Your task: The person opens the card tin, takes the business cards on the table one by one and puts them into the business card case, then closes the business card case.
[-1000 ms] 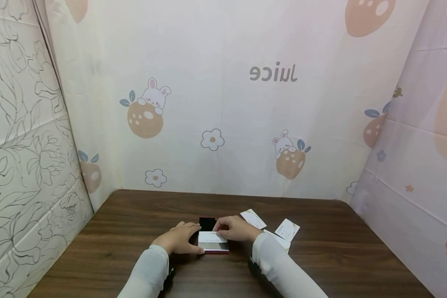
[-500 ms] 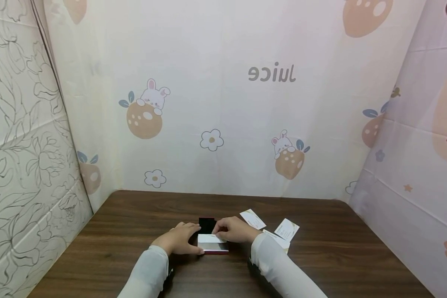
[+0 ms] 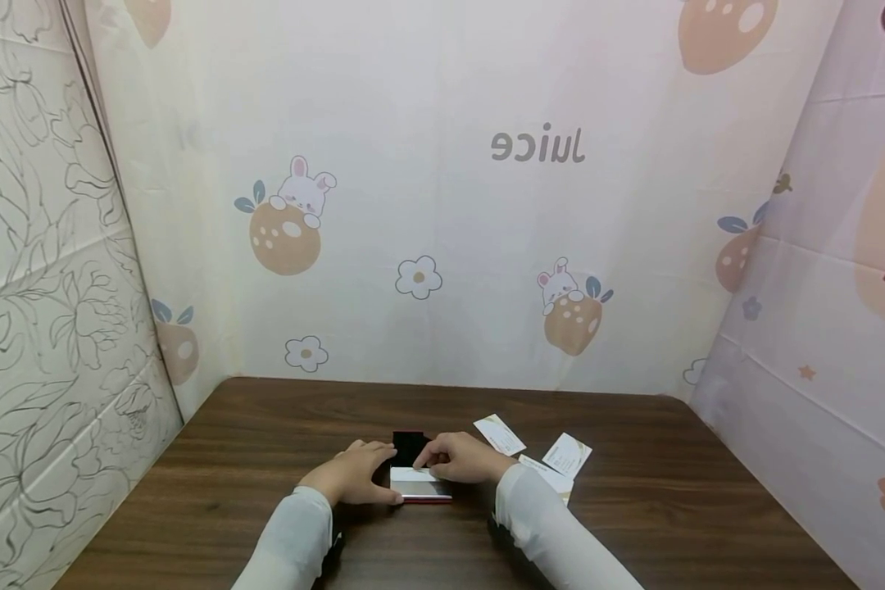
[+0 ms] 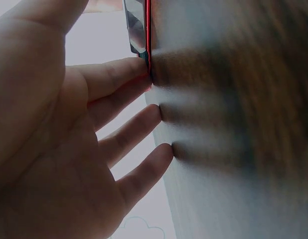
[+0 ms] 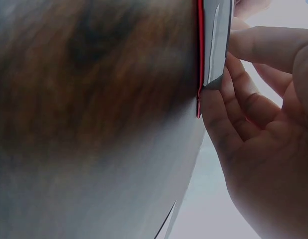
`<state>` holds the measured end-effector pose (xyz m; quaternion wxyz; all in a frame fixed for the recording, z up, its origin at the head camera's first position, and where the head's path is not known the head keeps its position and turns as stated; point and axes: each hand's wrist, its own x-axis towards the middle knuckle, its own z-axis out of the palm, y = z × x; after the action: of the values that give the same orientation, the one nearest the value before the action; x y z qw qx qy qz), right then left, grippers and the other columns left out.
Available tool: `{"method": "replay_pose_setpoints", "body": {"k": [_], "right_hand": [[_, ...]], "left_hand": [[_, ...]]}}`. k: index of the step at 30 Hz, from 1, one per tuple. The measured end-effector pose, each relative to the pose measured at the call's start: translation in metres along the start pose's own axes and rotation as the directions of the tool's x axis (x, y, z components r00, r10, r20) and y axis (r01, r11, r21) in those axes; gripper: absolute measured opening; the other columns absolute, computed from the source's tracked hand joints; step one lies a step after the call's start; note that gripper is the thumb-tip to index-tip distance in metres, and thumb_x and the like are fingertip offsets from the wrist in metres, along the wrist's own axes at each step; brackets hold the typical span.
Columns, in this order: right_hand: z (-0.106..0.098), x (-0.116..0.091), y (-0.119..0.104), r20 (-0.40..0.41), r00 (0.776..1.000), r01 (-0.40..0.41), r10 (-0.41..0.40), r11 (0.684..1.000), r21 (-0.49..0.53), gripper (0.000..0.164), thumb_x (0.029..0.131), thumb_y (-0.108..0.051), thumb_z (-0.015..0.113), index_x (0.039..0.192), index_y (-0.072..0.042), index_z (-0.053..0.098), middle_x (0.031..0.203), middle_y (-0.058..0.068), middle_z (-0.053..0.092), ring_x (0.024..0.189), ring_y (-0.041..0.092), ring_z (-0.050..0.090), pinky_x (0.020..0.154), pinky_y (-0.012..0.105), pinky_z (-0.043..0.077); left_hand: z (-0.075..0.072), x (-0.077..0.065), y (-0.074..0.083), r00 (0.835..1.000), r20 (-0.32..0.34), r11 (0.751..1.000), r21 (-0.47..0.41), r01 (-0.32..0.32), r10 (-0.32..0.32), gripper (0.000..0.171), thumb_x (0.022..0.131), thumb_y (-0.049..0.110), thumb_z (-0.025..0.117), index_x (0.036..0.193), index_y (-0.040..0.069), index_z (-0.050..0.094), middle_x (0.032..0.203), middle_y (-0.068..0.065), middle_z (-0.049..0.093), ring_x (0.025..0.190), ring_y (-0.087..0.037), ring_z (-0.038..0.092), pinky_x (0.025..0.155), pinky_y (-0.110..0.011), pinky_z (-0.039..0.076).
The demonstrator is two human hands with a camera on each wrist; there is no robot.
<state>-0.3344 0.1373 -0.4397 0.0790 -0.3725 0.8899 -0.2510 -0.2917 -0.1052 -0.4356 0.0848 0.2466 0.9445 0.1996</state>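
A card case (image 3: 424, 489) with a shiny grey front and red edge stands on the table, its black flap (image 3: 409, 447) spread out behind. White business cards, or one card (image 3: 406, 474), show as a narrow strip above the grey front. My right hand (image 3: 460, 457) pinches the strip's top edge, index fingertip at the middle and thumb at the front. In the right wrist view, its other fingers curl beside the case's end. My left hand (image 3: 350, 473) steadies the case's left side, thumb at the front corner and index finger near the flap; its other fingertips touch the table.
To the right of the right hand, several business cards lie on the wooden table (image 3: 251, 459): one card (image 3: 500, 434) at the back, another (image 3: 568, 455) farther right, and a white card or small stack (image 3: 549, 477) partly behind the wrist. Printed curtains (image 3: 428, 205) enclose the table.
The white strip above the grey front has become lower as the card sinks into the case. My right fingertips have moved down and slightly left with it; my left hand stays in place.
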Motion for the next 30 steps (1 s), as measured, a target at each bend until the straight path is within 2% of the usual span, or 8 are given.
{"method": "replay_pose_setpoints", "body": {"k": [13, 23, 30], "right_hand": [[0.002, 0.000, 0.000, 0.020, 1.000, -0.010, 0.009, 1.000, 0.025, 0.018, 0.092, -0.005, 0.067, 0.108, -0.012, 0.072, 0.085, -0.012, 0.059, 0.077, 0.003, 0.054, 0.074, 0.023, 0.048], [-0.002, -0.002, -0.003, 0.019, 0.999, -0.033, 0.031, 0.996, 0.087, 0.021, 0.094, -0.005, 0.066, 0.115, -0.006, 0.068, 0.086, -0.008, 0.061, 0.075, 0.006, 0.055, 0.073, 0.024, 0.047], [-0.009, -0.004, 0.004, -0.064, 0.996, -0.059, 0.063, 0.996, 0.067, 0.016, 0.098, -0.012, 0.064, 0.113, -0.011, 0.069, 0.096, -0.008, 0.066, 0.082, 0.007, 0.058, 0.076, 0.028, 0.050]], "left_hand": [[0.001, 0.001, 0.000, 1.000, -0.007, 1.000, -0.006, -0.005, 0.005, 0.079, 0.083, 0.050, 0.078, 0.142, 0.003, 0.055, 0.146, -0.012, 0.051, 0.133, -0.036, 0.043, 0.105, -0.062, 0.036], [0.001, 0.000, 0.000, 1.000, -0.007, 1.000, -0.007, -0.013, 0.013, 0.079, 0.083, 0.049, 0.078, 0.142, 0.003, 0.054, 0.146, -0.013, 0.051, 0.131, -0.035, 0.043, 0.105, -0.062, 0.036], [-0.002, -0.001, 0.002, 1.000, -0.007, 1.000, -0.006, -0.011, 0.011, 0.079, 0.083, 0.049, 0.079, 0.142, 0.003, 0.055, 0.146, -0.013, 0.050, 0.133, -0.037, 0.042, 0.105, -0.063, 0.035]]}}
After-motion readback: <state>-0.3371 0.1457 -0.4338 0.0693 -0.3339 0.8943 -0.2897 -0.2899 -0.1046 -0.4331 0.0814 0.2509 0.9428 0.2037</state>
